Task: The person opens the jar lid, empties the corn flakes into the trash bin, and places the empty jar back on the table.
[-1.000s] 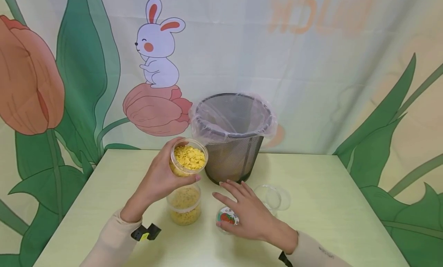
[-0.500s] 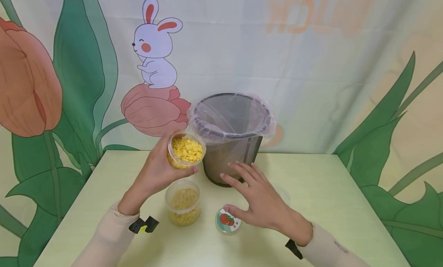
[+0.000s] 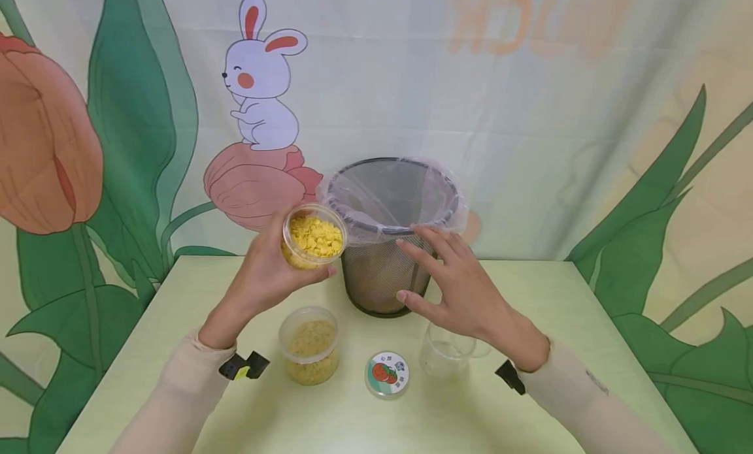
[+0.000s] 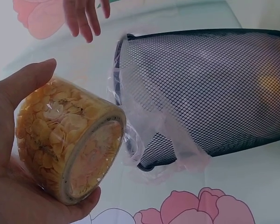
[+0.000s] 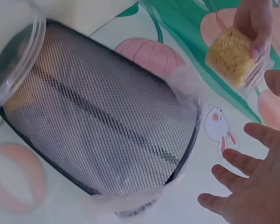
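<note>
A person's left hand [image 3: 259, 268] grips an uncapped, seemingly well-filled jar [image 4: 60, 135] of yellow flakes [image 3: 317, 236] beside the mesh bin [image 3: 379, 277] at the table's [image 3: 529, 291] far edge; the right hand [image 3: 465, 277] hangs spread, holding nothing. Toward the near edge, a lidless tub [image 3: 312, 370] stands partly filled, a clear tub [image 3: 442, 360] apparently empty.

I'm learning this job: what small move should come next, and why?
Probably bring the right hand to the bin to steady it: that hand holds nothing and is close by, while the left hand grips a lidless jar of yellow flakes.
</note>
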The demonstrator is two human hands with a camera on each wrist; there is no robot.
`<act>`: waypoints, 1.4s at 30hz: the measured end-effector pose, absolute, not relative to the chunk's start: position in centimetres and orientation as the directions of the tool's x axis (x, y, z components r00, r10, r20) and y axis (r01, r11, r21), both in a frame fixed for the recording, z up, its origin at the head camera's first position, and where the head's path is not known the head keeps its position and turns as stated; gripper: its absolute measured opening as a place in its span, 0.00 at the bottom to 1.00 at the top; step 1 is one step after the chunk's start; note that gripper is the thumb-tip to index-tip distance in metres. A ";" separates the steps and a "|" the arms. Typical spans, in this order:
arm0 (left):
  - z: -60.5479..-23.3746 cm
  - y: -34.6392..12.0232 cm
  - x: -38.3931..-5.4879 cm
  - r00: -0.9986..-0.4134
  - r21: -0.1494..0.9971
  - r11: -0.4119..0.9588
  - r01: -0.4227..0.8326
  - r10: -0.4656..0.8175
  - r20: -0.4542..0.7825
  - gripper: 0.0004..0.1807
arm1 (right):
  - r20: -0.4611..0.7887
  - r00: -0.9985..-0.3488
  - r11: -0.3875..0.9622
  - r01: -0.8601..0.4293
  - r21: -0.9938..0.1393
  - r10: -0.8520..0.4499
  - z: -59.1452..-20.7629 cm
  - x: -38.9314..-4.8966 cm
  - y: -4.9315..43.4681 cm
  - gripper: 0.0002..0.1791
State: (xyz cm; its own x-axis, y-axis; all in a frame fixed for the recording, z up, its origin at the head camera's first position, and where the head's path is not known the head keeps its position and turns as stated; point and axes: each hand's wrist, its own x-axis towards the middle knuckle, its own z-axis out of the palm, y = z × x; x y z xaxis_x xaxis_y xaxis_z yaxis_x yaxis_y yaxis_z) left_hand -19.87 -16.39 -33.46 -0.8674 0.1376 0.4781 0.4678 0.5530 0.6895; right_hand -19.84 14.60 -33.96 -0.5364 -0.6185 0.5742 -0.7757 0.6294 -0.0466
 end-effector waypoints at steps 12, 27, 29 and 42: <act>-31.7 -17.0 -21.3 -0.851 0.668 0.561 0.488 0.138 0.506 0.53 | 0.597 -0.581 0.652 -0.748 -0.124 -0.553 -32.1 -24.0 14.9 0.36; -30.1 -17.5 -23.8 -0.875 0.675 0.607 0.419 0.072 0.479 0.55 | 0.512 -0.739 0.740 -0.619 -0.262 -0.437 -30.0 -29.7 15.8 0.36; -30.1 -17.5 -24.0 -0.878 0.679 0.607 0.413 0.066 0.474 0.55 | 0.483 -0.772 0.749 -0.590 -0.301 -0.414 -29.7 -30.5 15.9 0.37; -30.0 -17.3 -25.1 -0.881 0.671 0.624 0.401 0.060 0.470 0.57 | 0.314 -0.916 0.747 -0.388 -0.541 -0.248 -29.9 -34.1 16.6 0.37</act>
State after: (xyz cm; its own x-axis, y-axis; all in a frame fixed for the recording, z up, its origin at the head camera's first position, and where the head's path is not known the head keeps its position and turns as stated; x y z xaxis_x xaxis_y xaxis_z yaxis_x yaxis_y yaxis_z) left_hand -25.12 -17.32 -29.97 -0.8806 0.0599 0.4701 0.4006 0.6243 0.6707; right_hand -34.08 16.63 -29.89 -0.9164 -0.2483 0.3140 -0.3876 0.7467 -0.5406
